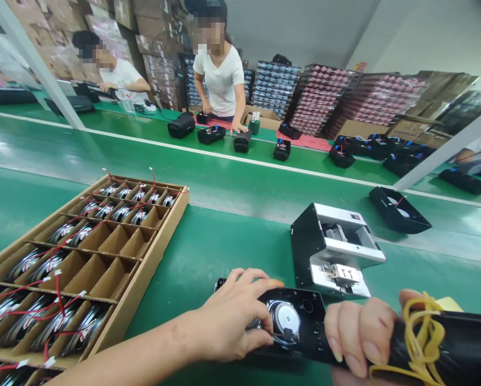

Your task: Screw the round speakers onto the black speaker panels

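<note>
A long black speaker housing (310,321) lies on the green bench in front of me. A round speaker driver (286,320) with a pale centre sits in it. My left hand (240,313) lies over the housing's left part, fingers curled on it, with thumb and forefinger bent close beside the driver. Part of a second round piece shows under those fingers, mostly hidden. My right hand (361,332) is wrapped around a black electric screwdriver (461,343) with yellow rubber bands (423,338) on it, at the housing's right end. Its tip is hidden.
A divided cardboard tray (174,225) of speaker drivers with red wires stands left. A black-and-silver screw feeder (337,252) stands behind the housing. Another black housing (401,209) lies back right. Across the line, a co-worker (220,80) touches a black housing (242,140).
</note>
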The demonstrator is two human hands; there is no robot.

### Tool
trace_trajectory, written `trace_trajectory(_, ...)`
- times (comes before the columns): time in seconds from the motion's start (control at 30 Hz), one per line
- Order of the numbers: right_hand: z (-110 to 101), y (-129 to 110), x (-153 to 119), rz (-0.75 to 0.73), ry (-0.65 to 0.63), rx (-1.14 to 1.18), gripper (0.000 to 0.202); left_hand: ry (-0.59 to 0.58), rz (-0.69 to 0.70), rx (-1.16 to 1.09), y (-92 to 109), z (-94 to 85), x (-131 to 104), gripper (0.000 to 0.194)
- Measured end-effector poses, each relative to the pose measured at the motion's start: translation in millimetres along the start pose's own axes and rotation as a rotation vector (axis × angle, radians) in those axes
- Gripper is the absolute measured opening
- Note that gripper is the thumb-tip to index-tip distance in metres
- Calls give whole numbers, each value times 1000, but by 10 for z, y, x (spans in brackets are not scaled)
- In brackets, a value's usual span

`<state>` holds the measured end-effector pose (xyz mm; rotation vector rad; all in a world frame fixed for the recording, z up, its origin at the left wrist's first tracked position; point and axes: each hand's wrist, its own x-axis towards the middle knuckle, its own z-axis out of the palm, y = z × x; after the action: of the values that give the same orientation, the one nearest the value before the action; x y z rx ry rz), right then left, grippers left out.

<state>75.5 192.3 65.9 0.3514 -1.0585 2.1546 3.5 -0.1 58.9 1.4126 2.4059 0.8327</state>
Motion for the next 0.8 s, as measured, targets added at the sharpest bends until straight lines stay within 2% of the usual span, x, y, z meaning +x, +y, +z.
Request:
trace_trajectory(0.13, -14, 36, -13, 14, -15, 14, 38, -6, 18, 10, 0, 13, -28, 12)
trace_trajectory(0.27, 60, 13, 8, 40, -119, 6, 40, -9, 41, 26, 10, 25, -30, 13)
trace_trajectory(0.4, 128, -3, 27, 48, -105, -2, 37, 8, 58, 25, 35, 23, -8, 11)
trace_trajectory(0.5, 117, -4, 32, 76, -140, 5, 31, 4, 69, 33, 49, 17, 5, 12)
trace_trajectory(0.57, 107, -6, 34, 57, -160, -13, 34, -6, 78, 52, 48, 19, 6, 12)
trace_trajectory(0.67, 110, -11, 36, 5, -98, -9, 50, -4, 97, 86, 27, 38, -6, 13)
trace_trajectory(0.8, 114, -27, 46, -41, -41, -2, 43, 48, 122, 138, -26, 71, -38, 18)
